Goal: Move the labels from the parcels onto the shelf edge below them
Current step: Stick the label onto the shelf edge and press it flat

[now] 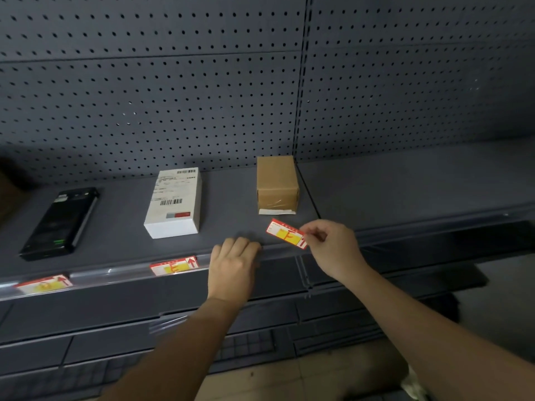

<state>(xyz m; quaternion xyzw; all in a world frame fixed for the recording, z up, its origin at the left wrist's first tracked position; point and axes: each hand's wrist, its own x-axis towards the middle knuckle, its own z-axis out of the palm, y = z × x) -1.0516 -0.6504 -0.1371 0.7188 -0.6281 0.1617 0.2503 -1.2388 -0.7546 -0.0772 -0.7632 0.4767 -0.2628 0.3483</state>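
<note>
- The right hand (333, 247) is pinching a red-and-yellow label (286, 233) by its right end between thumb and fingertips, with the other fingers curling in.
- That label is hanging tilted, its left end higher, just above the front edge of the shelf (231, 204). It is directly in front of the brown box (276, 183) and is not touching the strip (121, 272).
- The left hand (233, 264) is lying knuckles-up on the front edge, just left of the held label. Its fingers are curling over the strip there, and the fingertips are hiding behind the lip.
- A middle label (173, 266) is sitting in the strip below the white box (175, 202), its red arrow pointing up.
- A left label (43, 283) is sitting in the strip near the shelf's left end, below the black device (59, 224).
- The white box is lying flat at mid-shelf, showing a printed sheet with barcodes on top.
- The brown box is standing toward the shelf's back right corner, with a white slip showing under its front face.
- The black device is lying at an angle near the left edge.
- A pegboard (173, 96) is standing behind the shelf.
</note>
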